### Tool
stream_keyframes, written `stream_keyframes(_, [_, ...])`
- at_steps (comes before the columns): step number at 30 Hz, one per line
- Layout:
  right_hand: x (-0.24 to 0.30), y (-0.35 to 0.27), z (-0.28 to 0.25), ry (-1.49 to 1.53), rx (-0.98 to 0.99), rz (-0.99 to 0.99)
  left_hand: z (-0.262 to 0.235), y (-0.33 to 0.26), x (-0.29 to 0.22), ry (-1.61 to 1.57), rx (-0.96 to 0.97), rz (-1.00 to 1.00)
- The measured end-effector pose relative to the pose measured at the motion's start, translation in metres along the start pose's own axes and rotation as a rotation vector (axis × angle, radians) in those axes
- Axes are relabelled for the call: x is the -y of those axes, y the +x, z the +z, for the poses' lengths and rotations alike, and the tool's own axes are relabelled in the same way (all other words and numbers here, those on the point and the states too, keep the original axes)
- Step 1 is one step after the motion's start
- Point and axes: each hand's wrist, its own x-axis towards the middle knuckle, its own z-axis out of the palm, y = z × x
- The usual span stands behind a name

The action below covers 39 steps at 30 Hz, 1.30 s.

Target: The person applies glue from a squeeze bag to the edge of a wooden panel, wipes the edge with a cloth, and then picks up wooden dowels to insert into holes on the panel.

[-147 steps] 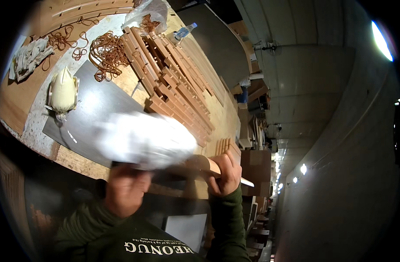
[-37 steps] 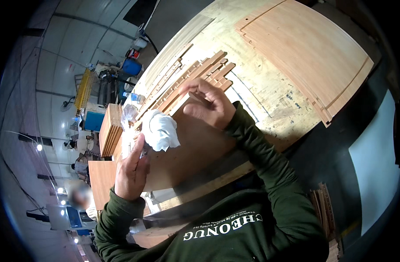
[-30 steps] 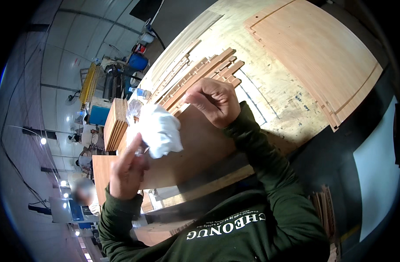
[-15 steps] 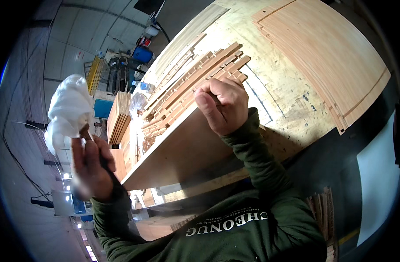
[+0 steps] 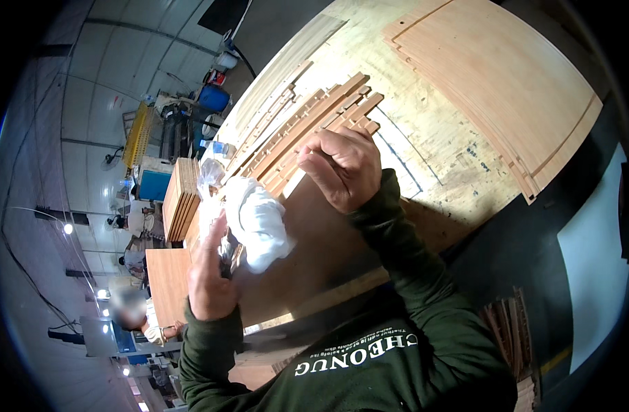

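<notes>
My left hand [image 5: 215, 281] grips a puffy white bundle [image 5: 259, 223], and its fingers point up along the bundle's side. Whether the bundle is cloth or plastic I cannot tell. It hangs over the left end of several narrow wooden strips [image 5: 307, 117] with small pegs along them, hiding part of them. My right hand [image 5: 345, 168] is curled, thumb against the fingers, in front of the strips' right ends; whatever lies inside it is hidden. Below both hands, a brown wooden surface [image 5: 321, 240] slopes toward me.
Broad wooden panels [image 5: 499, 82] are stacked on the worktable [image 5: 434, 147] to the right. At its left stand stacked boards [image 5: 180, 199], a clear plastic bag [image 5: 211, 172] and a bottle [image 5: 222, 147]. Another person's arm [image 5: 165, 333] shows by a board [image 5: 167, 285] at lower left.
My left hand has swung rightward with the white bundle, from beside the table to over the strips. My right hand has shifted slightly left and stays curled. The view has turned a little.
</notes>
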Motion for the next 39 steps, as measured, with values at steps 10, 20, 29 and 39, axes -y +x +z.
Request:
stream_keyframes(10, [0.022, -0.012, -0.004, -0.087, -0.014, -0.021, 0.000, 0.031, 0.033, 0.017, -0.023, 0.094])
stream_keyframes(20, [0.023, -0.015, -0.018, 0.348, 0.412, 0.248, 0.004, 0.031, 0.046, -0.018, -0.028, 0.101])
stream_keyframes(29, [0.012, -0.022, -0.012, 0.119, 0.254, 0.050, -0.053, 0.017, -0.015, -0.398, -0.420, 0.005])
stream_keyframes(39, [0.001, -0.025, -0.001, 0.082, 0.154, -0.114, -0.034, 0.016, 0.005, -0.338, 0.021, 0.012])
